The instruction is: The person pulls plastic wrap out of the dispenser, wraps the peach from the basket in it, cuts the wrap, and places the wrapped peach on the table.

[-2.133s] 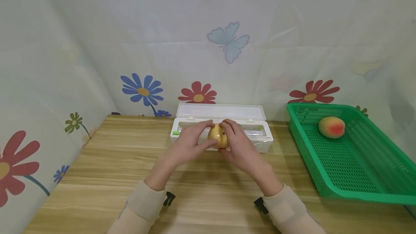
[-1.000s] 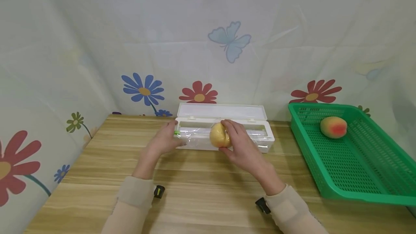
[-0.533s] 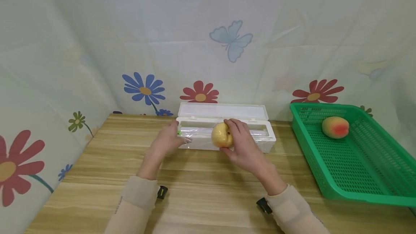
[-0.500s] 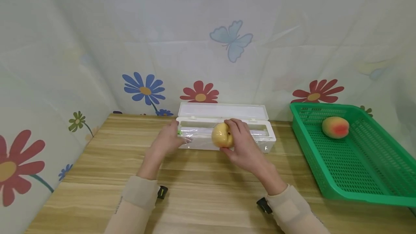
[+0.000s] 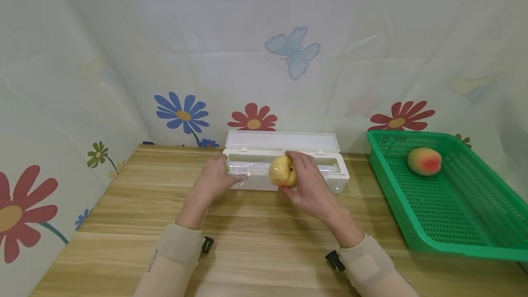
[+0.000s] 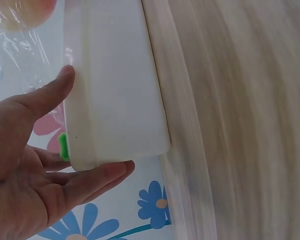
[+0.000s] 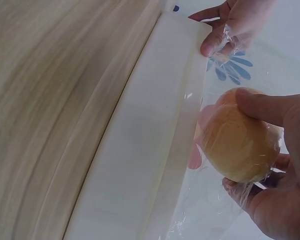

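Note:
My right hand (image 5: 311, 187) grips a yellow peach (image 5: 282, 171), thumb and fingers on either side, above the front of a white cling film box (image 5: 255, 182). Clear film clings to the peach (image 7: 242, 140) and trails towards the box in the right wrist view. The box's lid (image 5: 282, 141) stands raised at the back, and a roll of film (image 5: 247, 166) lies inside. My left hand (image 5: 212, 178) holds the box's left end. In the left wrist view its thumb lies on the front edge and its fingers against the end, close to a green slider (image 6: 64, 146).
On the right a green plastic basket (image 5: 396, 205) holds another fruit, yellowish with a red tip (image 5: 425, 161). A wood-grain table (image 5: 255, 251) lies beneath everything. Behind the box hangs a white flowered curtain (image 5: 206, 58).
My left hand has left the peach and moved left to the end of the box. The peach, still in my right hand, has turned and shifted slightly right. Over the last half second little moves.

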The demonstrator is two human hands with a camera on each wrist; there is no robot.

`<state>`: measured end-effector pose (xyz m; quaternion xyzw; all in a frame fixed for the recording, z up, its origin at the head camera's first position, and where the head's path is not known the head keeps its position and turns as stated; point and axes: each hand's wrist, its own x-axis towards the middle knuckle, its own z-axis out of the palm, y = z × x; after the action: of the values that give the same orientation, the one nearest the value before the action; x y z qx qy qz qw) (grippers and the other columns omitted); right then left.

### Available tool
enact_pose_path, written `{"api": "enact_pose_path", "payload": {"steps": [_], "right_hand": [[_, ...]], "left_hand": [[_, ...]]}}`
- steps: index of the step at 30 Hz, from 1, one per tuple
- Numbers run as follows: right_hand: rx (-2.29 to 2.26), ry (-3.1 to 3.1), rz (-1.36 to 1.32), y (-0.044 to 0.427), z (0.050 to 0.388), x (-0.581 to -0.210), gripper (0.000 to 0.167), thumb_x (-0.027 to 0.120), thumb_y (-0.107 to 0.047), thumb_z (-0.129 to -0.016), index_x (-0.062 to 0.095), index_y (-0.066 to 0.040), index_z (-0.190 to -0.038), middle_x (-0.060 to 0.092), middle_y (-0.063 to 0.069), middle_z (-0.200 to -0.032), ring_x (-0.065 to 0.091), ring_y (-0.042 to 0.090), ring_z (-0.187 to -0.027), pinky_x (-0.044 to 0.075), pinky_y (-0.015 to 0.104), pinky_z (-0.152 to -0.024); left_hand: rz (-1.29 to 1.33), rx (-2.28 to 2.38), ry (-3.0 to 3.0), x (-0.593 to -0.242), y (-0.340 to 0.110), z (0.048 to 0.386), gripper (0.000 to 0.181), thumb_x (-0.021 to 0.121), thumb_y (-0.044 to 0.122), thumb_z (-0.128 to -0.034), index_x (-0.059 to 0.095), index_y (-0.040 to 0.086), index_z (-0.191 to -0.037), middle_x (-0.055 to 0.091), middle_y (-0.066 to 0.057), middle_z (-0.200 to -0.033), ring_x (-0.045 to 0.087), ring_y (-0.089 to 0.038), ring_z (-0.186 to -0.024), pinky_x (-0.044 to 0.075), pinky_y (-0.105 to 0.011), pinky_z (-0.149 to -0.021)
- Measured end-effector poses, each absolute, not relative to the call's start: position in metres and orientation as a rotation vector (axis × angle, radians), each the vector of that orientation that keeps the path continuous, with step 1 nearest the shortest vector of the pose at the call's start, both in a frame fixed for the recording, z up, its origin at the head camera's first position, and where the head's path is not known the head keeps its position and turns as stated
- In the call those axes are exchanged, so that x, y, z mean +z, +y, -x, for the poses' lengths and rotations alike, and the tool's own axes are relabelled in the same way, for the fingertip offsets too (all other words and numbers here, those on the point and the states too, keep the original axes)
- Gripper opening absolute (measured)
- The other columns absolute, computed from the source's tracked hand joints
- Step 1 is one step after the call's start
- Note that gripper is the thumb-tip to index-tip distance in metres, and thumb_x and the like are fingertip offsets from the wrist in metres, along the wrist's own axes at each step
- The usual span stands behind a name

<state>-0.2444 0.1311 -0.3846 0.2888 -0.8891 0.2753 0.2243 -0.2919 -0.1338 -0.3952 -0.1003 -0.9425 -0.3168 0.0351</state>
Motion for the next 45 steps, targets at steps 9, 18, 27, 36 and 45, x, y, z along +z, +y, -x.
{"api": "enact_pose_path", "payload": {"steps": [9, 18, 27, 36, 45], "right_hand": [[0.685, -2.483, -0.773, 0.13, 0.239, -0.382, 0.083, 0.096, -0.009, -0.07, 0.05, 0.005, -0.137, 0.056, 0.021, -0.133, 0.051, 0.039, -0.12, 0.047, 0.052, -0.102], [0.646, -2.518, -0.781, 0.134, 0.23, -0.377, 0.081, 0.096, -0.013, -0.069, 0.052, 0.003, -0.136, 0.058, 0.02, -0.131, 0.051, 0.04, -0.117, 0.048, 0.052, -0.099], [0.597, -2.494, -0.813, 0.134, 0.222, -0.376, 0.081, 0.097, -0.014, -0.067, 0.052, 0.0, -0.133, 0.058, 0.017, -0.128, 0.05, 0.036, -0.114, 0.047, 0.048, -0.097], [0.592, -2.496, -0.818, 0.133, 0.212, -0.373, 0.083, 0.099, -0.018, -0.064, 0.053, 0.0, -0.132, 0.06, 0.015, -0.125, 0.052, 0.033, -0.11, 0.048, 0.049, -0.094], [0.587, -2.521, -0.822, 0.136, 0.202, -0.366, 0.085, 0.099, -0.024, -0.062, 0.056, 0.0, -0.131, 0.062, 0.013, -0.121, 0.053, 0.03, -0.102, 0.05, 0.044, -0.086]], "left_hand": [[0.266, -0.933, -2.906, -0.397, -0.132, 0.292, 0.073, 0.089, 0.035, -0.0821, 0.053, -0.003, -0.134, 0.069, -0.019, -0.108, 0.064, -0.03, -0.086, 0.057, -0.048, -0.082], [0.237, -0.875, -2.93, -0.399, -0.13, 0.291, 0.075, 0.085, 0.039, -0.0853, 0.051, -0.006, -0.135, 0.068, -0.024, -0.109, 0.063, -0.032, -0.084, 0.056, -0.047, -0.079], [0.215, -0.792, -2.951, -0.398, -0.131, 0.293, 0.074, 0.083, 0.038, -0.0876, 0.05, -0.012, -0.131, 0.066, -0.03, -0.105, 0.064, -0.035, -0.085, 0.056, -0.05, -0.081], [0.262, -0.875, -2.894, -0.4, -0.133, 0.291, 0.077, 0.084, 0.041, -0.0859, 0.05, -0.001, -0.141, 0.068, -0.025, -0.116, 0.065, -0.034, -0.093, 0.055, -0.052, -0.088], [0.284, -0.906, -2.874, -0.402, -0.133, 0.29, 0.073, 0.085, 0.038, -0.0863, 0.051, 0.005, -0.143, 0.069, -0.021, -0.119, 0.064, -0.033, -0.09, 0.055, -0.053, -0.088]]}}
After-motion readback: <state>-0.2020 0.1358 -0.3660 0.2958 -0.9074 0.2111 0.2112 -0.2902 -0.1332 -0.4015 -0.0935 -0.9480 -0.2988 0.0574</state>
